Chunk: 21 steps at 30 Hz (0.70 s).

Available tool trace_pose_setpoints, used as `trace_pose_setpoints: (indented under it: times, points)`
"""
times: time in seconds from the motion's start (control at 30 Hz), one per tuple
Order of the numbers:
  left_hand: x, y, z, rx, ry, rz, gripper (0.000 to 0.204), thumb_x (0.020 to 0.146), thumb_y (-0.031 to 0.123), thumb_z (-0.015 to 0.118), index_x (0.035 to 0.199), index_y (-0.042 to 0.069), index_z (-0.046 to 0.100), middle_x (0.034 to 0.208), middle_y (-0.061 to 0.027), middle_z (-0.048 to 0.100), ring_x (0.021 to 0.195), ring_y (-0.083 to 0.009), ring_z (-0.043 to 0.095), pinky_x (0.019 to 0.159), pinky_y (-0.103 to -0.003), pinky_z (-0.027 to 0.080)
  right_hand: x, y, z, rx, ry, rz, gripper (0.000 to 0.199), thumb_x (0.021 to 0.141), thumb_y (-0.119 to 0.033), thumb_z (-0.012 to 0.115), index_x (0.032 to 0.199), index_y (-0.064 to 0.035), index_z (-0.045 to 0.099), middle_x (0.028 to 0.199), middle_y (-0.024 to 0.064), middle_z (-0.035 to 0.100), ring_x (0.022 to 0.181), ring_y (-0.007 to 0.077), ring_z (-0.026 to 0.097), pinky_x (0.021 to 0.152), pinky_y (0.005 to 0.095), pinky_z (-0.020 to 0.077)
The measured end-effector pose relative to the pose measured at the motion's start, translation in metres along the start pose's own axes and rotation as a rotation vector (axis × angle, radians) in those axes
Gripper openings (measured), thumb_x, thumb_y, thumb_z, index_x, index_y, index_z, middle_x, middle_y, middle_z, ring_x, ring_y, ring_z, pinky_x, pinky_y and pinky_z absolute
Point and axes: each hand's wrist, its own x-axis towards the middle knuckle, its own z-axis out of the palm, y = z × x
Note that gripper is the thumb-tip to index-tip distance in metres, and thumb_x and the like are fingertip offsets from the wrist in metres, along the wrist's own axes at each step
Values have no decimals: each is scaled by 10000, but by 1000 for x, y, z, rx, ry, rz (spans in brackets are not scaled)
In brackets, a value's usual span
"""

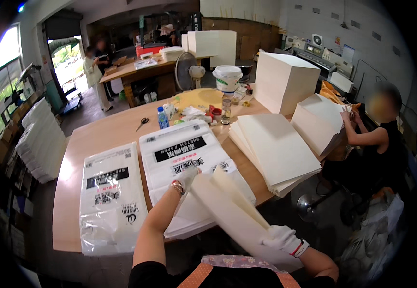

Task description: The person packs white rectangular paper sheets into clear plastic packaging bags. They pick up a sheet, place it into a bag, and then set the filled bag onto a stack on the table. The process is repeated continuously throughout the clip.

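Note:
My left hand point(187, 179), in a pale, blurred glove, is at the far-left end of a curved stack of cream paper sheets point(227, 206). Its fingers appear closed on that end, though they are partly smeared. My right hand point(281, 238), in a white glove, grips the stack's near-right side. The paper slants between both hands, over the table's front edge. Beneath my left hand lies a pile of printed white plastic bags point(163, 163). To its left, another printed clear-and-white bag point(110, 201) lies flat.
Fanned paper sheets point(280, 149) lie right on the wooden table point(74, 225), near tall paper stacks point(285, 79). Scissors point(142, 124), a blue-labelled bottle point(163, 118), a glass jar point(226, 111) and a white bucket point(227, 79) stand farther back. A seated person point(376, 144) handles paper at right.

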Motion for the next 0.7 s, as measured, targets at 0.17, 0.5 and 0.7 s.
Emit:
trace_pose_setpoints:
  times: [0.17,0.5,0.7]
  points:
    - [-78,197,13,-266,-393,397,89,871,33,513,953,62,533,756,5,551,618,-96,521,565,-242,461,6,-13,-15,172,-221,-3,401,765,-421,558,837,-41,662,787,211,643,752,395,624,648,441,502]
    - [-145,108,142,543,-364,896,321,789,47,588,1104,22,530,885,-86,657,792,-211,636,681,-332,501,77,-1,-44,-408,268,-95,226,794,-288,531,847,-106,654,735,121,610,632,280,618,477,400,473]
    - [-154,69,159,555,-113,722,334,810,105,551,1140,73,515,848,-134,630,786,-302,628,671,-378,489,107,12,-68,57,389,-324,199,804,-170,522,929,-18,551,1046,191,512,1001,288,496,798,405,421]
